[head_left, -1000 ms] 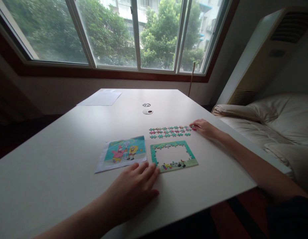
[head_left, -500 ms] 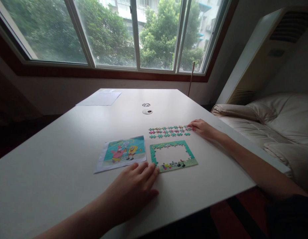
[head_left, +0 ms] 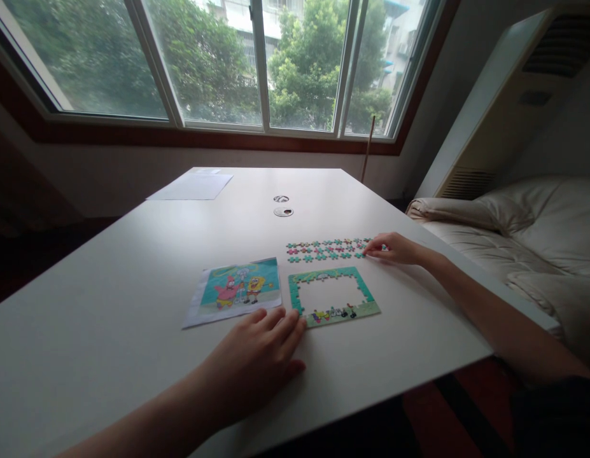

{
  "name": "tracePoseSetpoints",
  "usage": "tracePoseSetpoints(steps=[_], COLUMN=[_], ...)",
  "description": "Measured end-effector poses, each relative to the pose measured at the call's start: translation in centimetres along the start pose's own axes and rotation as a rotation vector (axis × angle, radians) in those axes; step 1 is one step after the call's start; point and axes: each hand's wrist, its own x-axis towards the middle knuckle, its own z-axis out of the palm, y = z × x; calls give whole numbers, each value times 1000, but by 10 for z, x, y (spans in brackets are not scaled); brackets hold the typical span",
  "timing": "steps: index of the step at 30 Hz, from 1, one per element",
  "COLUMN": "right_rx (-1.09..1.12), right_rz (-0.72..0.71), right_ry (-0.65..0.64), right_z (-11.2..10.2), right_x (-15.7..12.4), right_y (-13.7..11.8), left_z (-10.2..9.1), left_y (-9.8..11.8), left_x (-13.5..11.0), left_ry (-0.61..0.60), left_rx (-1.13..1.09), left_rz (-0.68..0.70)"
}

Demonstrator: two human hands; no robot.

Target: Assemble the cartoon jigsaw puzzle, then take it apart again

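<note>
My left hand (head_left: 266, 353) lies flat on the table with its fingers stretched out. Its fingertips touch the lower left corner of a puzzle frame (head_left: 299, 278), a green cartoon border with a hollow middle. Just left of the frame is a sheet with the cartoon picture (head_left: 237, 289), close to the left knuckles. Beyond the frame, loose jigsaw pieces (head_left: 319, 249) are laid out in three rows. My right hand (head_left: 391, 247) is at the right end of these rows, fingers bent together at the puzzle piece (head_left: 360, 255) ending the front row. Part of the rows is behind the right fingers.
Farther back on the white table (head_left: 108, 280) are two round inserts (head_left: 284, 212) and some white papers (head_left: 192, 187). A cream sofa (head_left: 490, 235) stands along the right side. Behind the table is a window (head_left: 218, 76), with a thin stick (head_left: 368, 149) leaning near it.
My right hand has shifted slightly right and nearer, from the back row's end to the front row's end. My left hand stays at the frame's corner.
</note>
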Motion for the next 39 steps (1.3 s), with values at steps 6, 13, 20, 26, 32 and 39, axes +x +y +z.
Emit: tracePoseSetpoints(steps=[6,13,20,26,32,39], right_rx=[6,76,198,289,438,476], right_rz=[63,141,184,181,199,239], right_ry=[10,1,-81,-39,-57,-54], right_z=[2,9,11,10,9,10], right_x=[1,4,5,5,5,6], right_y=[-1,-5,1,-7,-11,-10], left_z=[0,1,1,1,3,3], left_y=[0,-1,-1,-1,-2,-1], left_x=[0,-1,0,1,-1,-1], left_ry=[6,7,-3,-11,17,3], left_rx=[0,4,-2,-5,-18,-4], left_rz=[1,5,4,5,2,0])
